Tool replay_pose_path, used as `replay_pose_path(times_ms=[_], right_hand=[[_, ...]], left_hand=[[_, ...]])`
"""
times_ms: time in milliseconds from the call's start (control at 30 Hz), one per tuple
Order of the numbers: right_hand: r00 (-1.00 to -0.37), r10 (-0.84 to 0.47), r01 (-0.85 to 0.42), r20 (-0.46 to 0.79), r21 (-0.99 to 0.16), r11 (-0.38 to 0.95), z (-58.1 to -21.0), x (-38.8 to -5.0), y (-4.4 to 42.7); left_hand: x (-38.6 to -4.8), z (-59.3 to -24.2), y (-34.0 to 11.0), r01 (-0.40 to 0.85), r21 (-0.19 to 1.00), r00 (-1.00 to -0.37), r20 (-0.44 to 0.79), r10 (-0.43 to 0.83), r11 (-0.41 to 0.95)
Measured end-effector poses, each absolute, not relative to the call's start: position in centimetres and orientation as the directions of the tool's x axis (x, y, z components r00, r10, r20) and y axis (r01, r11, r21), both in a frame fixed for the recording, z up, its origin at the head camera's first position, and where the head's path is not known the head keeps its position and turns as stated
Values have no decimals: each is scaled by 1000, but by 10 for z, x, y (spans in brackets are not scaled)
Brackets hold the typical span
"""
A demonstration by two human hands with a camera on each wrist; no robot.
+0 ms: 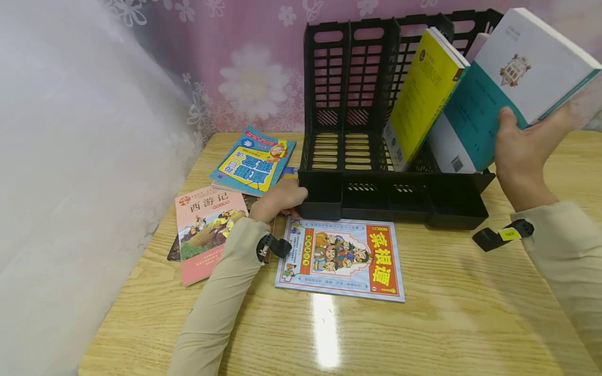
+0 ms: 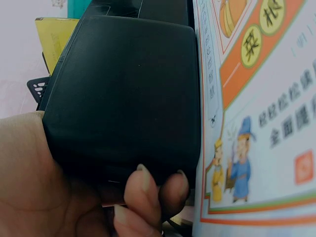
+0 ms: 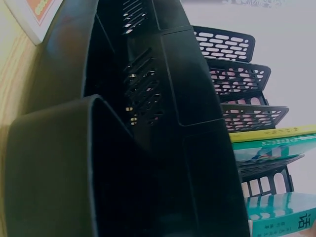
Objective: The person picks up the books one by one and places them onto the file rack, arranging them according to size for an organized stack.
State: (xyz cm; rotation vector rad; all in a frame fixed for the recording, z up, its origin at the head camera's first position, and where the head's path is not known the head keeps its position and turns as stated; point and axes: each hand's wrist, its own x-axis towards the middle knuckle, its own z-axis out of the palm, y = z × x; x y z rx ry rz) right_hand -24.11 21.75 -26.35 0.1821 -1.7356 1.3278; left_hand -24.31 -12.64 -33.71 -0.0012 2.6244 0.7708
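My right hand [image 1: 531, 143] grips a thick white-and-teal book [image 1: 484, 112], thumb on its cover and fingers behind it. The book leans at a slant, its lower end in the right part of a black desktop book rack [image 1: 322, 180]. In the right wrist view that book's teal spine [image 3: 281, 217] shows at lower right; the hand is mostly out of frame. At the rack's front left corner, my left hand [image 1: 282, 198] holds the rack's end. The left wrist view shows the fingertips [image 2: 140, 182] curled at the bottom of that black end.
A yellow book [image 1: 425, 99] stands tilted in the rack beside a teal-edged one. Before the rack lies a comic-style book [image 1: 338, 258]. At left lie a pink book [image 1: 211, 230] and a blue book [image 1: 254, 159] over other books. A patterned curtain [image 1: 254, 68] hangs behind.
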Motion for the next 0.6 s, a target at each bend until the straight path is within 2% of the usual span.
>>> replay_pose_path(times_ms=[267,333,600], right_hand=[[-598,376,-572,708,-705,418,-267,-244,218],[-618,420,-546,664,-748,378,-266,-245,216],[-608,514,-521,605,-793,317,-276,-246,210]], left_hand=[[-243,-336,-127,-108,517,-918,-379,114,849],[-244,-336,-127,-108,517,-919,-378,113,849],[-244,-337,-127,-105,516,-918,-379,117,850]])
